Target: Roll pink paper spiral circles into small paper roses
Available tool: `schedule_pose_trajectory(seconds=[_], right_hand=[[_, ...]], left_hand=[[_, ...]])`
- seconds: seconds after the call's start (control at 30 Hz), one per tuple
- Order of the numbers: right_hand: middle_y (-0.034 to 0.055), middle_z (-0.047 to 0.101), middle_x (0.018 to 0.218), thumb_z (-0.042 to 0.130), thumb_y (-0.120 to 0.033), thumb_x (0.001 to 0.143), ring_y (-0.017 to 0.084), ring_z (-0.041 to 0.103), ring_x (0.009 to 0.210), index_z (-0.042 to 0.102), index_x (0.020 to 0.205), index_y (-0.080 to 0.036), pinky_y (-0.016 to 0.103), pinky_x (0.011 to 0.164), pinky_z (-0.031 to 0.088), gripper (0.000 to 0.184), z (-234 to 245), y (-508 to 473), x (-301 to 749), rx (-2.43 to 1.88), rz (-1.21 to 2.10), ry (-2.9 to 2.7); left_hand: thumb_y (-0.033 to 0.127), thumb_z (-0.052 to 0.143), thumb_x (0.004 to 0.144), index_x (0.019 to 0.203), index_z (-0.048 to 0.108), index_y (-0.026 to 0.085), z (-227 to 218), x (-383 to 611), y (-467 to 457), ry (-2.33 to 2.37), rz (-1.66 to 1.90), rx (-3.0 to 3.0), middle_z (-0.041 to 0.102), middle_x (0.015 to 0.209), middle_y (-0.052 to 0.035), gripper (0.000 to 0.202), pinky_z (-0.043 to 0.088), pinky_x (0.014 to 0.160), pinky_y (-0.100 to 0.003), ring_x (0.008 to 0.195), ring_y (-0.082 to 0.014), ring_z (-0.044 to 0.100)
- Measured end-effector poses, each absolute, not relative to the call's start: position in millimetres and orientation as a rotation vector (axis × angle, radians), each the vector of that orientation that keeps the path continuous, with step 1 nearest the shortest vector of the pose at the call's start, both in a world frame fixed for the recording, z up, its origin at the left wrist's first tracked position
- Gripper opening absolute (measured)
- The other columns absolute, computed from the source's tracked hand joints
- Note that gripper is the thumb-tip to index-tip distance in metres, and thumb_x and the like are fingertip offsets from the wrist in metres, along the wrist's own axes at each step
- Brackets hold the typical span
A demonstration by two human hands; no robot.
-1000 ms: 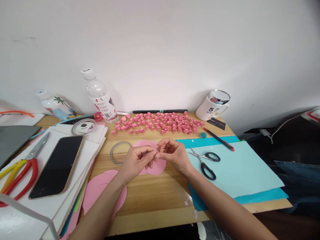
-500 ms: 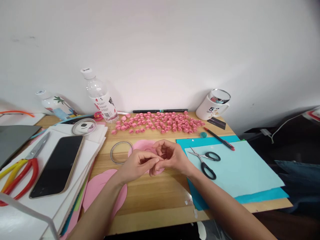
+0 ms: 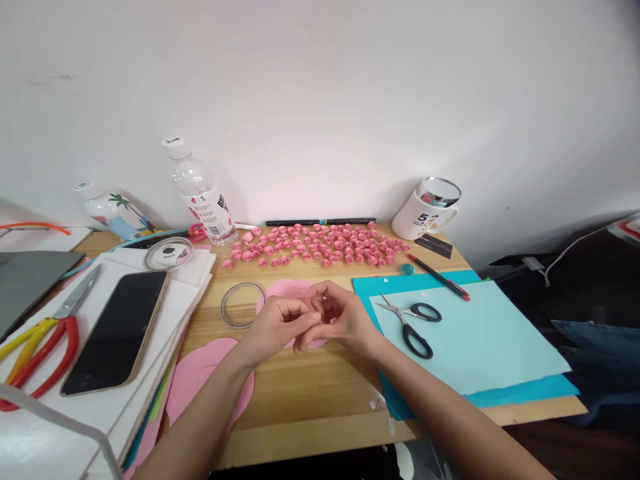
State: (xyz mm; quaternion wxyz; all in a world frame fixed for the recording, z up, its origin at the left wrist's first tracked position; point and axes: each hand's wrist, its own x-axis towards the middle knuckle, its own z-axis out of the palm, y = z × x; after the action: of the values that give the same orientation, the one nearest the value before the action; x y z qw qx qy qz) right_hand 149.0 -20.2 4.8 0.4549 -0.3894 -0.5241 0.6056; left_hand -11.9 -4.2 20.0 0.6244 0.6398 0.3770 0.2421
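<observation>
My left hand [image 3: 277, 323] and my right hand [image 3: 340, 317] meet over the middle of the wooden desk [image 3: 310, 393], fingers curled and pinched together on a small pink paper piece [image 3: 320, 313] that is mostly hidden between them. Under the hands lies a pink paper circle [image 3: 287, 291]. Several small rolled pink paper roses [image 3: 315, 245] are spread along the back of the desk. A clear tape ring [image 3: 243, 305] lies just left of my left hand. Small black-handled scissors [image 3: 410, 321] rest on light blue paper [image 3: 475, 340] to the right.
A phone [image 3: 117, 330] lies on a white stack at the left, beside red-handled scissors [image 3: 45, 347]. A water bottle [image 3: 200, 193], a white mug [image 3: 425, 212], a black pen [image 3: 320, 222] and a red pencil [image 3: 440, 277] stand or lie at the back. A pink paper sheet [image 3: 200, 373] lies near the front.
Both hands have drawn slightly toward me and lower over the pink circle, and the fingers have curled in tighter around the small pink piece.
</observation>
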Motion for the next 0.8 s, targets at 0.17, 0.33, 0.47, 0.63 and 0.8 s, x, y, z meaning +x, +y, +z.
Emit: schedule_pose_trajectory(seconds=[0.17, 0.33, 0.47, 0.63, 0.8], right_hand=[[-0.0012, 0.06, 0.067, 0.07, -0.034, 0.072, 0.011, 0.057, 0.056, 0.064, 0.082, -0.02, 0.026, 0.055, 0.05, 0.018, 4.6, -15.1, 150.7, -0.88, 1.412, -1.24], [0.0032, 0.066, 0.083, 0.071, -0.027, 0.072, 0.016, 0.062, 0.073, 0.072, 0.085, -0.025, 0.029, 0.06, 0.052, 0.014, 2.2, -17.4, 148.4, -0.957, 1.184, -1.303], [0.0038, 0.067, 0.086, 0.067, -0.02, 0.075, 0.018, 0.063, 0.078, 0.074, 0.084, -0.03, 0.031, 0.064, 0.051, 0.016, 1.0, -18.8, 149.0, -1.03, 0.868, -1.406], [0.0039, 0.068, 0.086, 0.066, -0.018, 0.074, 0.019, 0.064, 0.08, 0.074, 0.082, -0.029, 0.034, 0.072, 0.052, 0.016, 0.3, -18.5, 149.4, -1.042, 0.808, -1.367], [0.0037, 0.071, 0.086, 0.07, -0.023, 0.07, 0.02, 0.065, 0.082, 0.072, 0.072, -0.024, 0.036, 0.077, 0.053, 0.003, 0.0, -15.0, 151.1, -1.082, 1.04, -1.108]], left_hand=[[0.037, 0.054, 0.083, 0.055, 0.055, 0.014, 23.5, -8.3, -5.0, 0.977, 0.781, 1.41, 0.056, 0.048, 0.0008, 0.036, 0.041, 0.051, -0.021, 0.046, -0.0079, 0.05], [0.036, 0.053, 0.084, 0.056, 0.054, 0.014, 22.1, -7.8, -5.0, 1.031, 0.849, 1.418, 0.056, 0.051, 0.0009, 0.035, 0.043, 0.053, -0.021, 0.049, -0.0085, 0.051], [0.033, 0.053, 0.084, 0.064, 0.059, 0.014, 24.9, -8.0, -5.3, 0.952, 0.799, 1.472, 0.057, 0.056, 0.001, 0.028, 0.043, 0.058, -0.022, 0.056, -0.0096, 0.052], [0.029, 0.053, 0.084, 0.071, 0.064, 0.014, 26.0, -7.2, -5.5, 0.993, 0.788, 1.585, 0.061, 0.065, -0.0014, 0.023, 0.044, 0.066, -0.023, 0.066, -0.0119, 0.055], [0.03, 0.055, 0.082, 0.07, 0.068, 0.016, 19.6, -7.0, -5.5, 1.091, 0.945, 1.599, 0.063, 0.064, -0.0012, 0.022, 0.047, 0.068, -0.024, 0.066, -0.0134, 0.058]])
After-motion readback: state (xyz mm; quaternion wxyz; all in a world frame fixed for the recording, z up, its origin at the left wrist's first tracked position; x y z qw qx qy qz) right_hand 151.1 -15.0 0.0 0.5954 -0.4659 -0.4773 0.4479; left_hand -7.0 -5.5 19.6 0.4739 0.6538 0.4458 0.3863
